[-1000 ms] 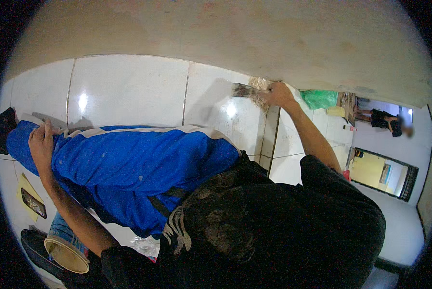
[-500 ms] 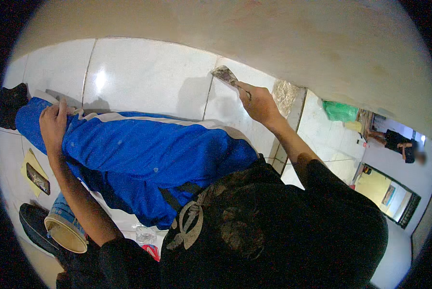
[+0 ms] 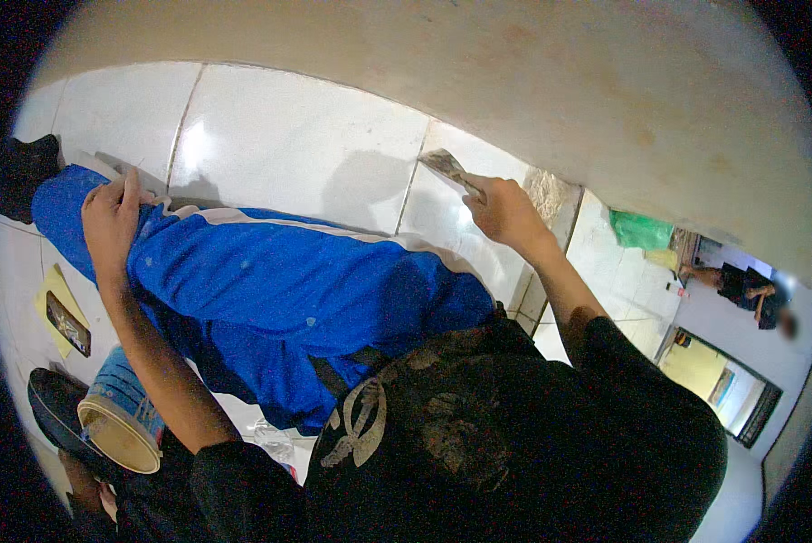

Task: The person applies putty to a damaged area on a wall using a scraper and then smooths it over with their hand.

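Observation:
My right hand [image 3: 507, 213] is closed around the handle of a putty knife [image 3: 443, 164] with a stained blade. The blade's edge is by a dark joint between the white floor tiles [image 3: 297, 118]; whether it touches them I cannot tell. My left hand [image 3: 110, 222] is bent over the lower part of my blue trouser leg [image 3: 270, 271], fingers curled against the cloth. Part of those fingers is hidden. Beside my left forearm a blue bucket [image 3: 125, 425] with a pale inside lies tilted.
A beige wall [image 3: 532, 72] borders the tiles. A phone [image 3: 67, 323] lies on yellow paper at the left. A pale fibrous bundle [image 3: 543, 195] and a green plastic bag [image 3: 639, 230] lie along the wall. Another person [image 3: 747, 288] is at the far right.
The putty knife and my right hand have shifted slightly right and down in view, and the knife's blade looks flatter. The left hand keeps its place on the trouser leg. The view has shifted slightly.

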Tool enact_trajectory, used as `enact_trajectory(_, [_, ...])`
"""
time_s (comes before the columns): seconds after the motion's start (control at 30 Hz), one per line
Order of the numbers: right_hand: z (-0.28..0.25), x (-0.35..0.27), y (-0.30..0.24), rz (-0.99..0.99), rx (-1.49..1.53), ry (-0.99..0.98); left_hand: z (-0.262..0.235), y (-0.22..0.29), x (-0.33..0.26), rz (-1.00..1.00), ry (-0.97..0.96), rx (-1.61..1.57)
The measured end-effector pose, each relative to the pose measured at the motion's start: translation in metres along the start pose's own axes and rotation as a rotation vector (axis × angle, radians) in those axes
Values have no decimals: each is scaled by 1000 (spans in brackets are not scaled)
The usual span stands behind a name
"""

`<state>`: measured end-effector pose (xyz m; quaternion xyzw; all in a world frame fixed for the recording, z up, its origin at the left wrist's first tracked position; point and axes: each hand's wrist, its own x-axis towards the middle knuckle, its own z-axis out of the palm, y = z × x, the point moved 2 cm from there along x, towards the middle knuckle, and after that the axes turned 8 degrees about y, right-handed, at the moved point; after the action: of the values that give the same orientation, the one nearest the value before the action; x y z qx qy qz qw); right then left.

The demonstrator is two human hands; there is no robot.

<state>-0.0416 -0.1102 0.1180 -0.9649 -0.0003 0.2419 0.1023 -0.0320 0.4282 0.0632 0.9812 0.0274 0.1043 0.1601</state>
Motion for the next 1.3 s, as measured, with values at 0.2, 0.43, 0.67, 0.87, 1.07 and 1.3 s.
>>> enact_trajectory(0.2, [5, -1, 10, -116, -21, 148, 1, 3, -4, 45, 67, 5])
enact_trajectory(0.43, [21, 10, -10, 21, -170, 84, -5, 15, -2, 0, 77, 18])
enact_trajectory(0.67, [18, 20, -33, 91, -213, 57, -6, 14, -8, 23, 115, 44])
enact_trajectory(0.87, [25, 25, -25, 109, -234, 108, -11, 20, -4, 2, 114, 21])
enact_trajectory(1.07, [26, 28, -32, 101, -264, 56, -7, 18, -6, -18, 115, -10])
enact_trajectory(1.3, [28, 44, -14, 106, -228, 108, 5, 11, -8, -8, 162, -32])
